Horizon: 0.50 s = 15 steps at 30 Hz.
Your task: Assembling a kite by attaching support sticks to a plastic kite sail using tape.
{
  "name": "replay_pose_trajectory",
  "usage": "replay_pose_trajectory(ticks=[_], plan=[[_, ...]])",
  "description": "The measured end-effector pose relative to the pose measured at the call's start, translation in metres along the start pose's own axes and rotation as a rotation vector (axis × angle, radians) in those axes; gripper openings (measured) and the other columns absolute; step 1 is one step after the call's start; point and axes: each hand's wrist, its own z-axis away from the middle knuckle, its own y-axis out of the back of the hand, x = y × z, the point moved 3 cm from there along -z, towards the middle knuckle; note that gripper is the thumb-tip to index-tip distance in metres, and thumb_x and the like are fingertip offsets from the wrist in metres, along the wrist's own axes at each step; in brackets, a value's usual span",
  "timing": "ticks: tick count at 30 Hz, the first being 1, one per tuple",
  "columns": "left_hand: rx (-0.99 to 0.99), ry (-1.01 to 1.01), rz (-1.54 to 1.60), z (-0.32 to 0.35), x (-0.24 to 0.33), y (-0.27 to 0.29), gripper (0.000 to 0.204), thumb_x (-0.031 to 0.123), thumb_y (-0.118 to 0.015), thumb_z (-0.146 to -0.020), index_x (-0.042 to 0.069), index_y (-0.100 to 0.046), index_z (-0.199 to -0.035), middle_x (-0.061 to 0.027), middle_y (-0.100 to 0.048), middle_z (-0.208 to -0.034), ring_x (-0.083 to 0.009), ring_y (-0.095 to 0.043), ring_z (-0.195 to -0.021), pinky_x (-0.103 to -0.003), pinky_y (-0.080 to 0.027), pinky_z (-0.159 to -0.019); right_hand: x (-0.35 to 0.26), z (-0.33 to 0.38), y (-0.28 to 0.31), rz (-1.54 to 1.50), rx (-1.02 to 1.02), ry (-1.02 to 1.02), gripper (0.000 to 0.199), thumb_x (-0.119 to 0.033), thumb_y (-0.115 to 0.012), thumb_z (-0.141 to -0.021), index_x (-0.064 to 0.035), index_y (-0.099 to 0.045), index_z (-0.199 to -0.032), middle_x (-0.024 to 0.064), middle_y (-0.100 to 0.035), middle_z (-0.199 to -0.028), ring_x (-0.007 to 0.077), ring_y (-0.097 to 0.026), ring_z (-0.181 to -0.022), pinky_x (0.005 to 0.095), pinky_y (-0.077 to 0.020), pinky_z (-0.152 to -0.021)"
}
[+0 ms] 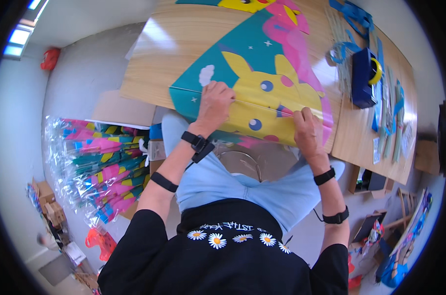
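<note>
A kite [262, 78] of teal, pink and yellow sheet, printed with a yellow cartoon creature, lies on the wooden table [159, 64] in front of me. Its near part hangs over the edge above my lap. A thin pale rod [255, 104] runs across it from side to side. My left hand [215, 103] is closed in a pinch on the rod, near the white cloud print. Farther right, my right hand [307, 132] pinches the same line beside the creature's mouth. Fingertip detail is partly hidden in both hands.
A dark blue tape dispenser [363, 81] with a yellow roll stands at the right, among thin rods [338, 54] and blue ribbons [358, 17]. Another printed sheet [245, 4] lies at the far edge. Clear-wrapped folded kites [105, 167] are stacked at the left, beside cardboard [122, 108].
</note>
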Motion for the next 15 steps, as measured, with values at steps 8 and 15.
replay_pose_trajectory(ticks=[8, 15], plan=[[-0.031, 0.004, -0.054, -0.003, 0.002, 0.004, 0.007, 0.006, -0.069, -0.077, 0.008, -0.063, -0.081, -0.0052, -0.055, -0.084, -0.0273, -0.053, -0.089, -0.04, -0.041, -0.081, -0.024, 0.046, 0.008, -0.115, 0.138, -0.228, 0.015, -0.001, -0.061, -0.075, 0.0002, -0.057, -0.09, 0.0143, -0.054, -0.093, 0.0328, -0.056, -0.085, 0.0427, -0.0465, -0.073], [-0.034, 0.018, -0.044, -0.002, 0.003, 0.0, 0.008, 0.005, -0.069, -0.077, 0.007, -0.062, -0.081, -0.006, -0.054, -0.085, -0.0275, -0.052, -0.09, -0.039, -0.041, -0.082, -0.02, 0.053, 0.011, -0.141, 0.132, -0.299, 0.024, -0.003, -0.067, -0.075, 0.0013, -0.059, -0.097, 0.0154, -0.055, -0.099, 0.0341, -0.056, -0.094, 0.0428, -0.0468, -0.079]])
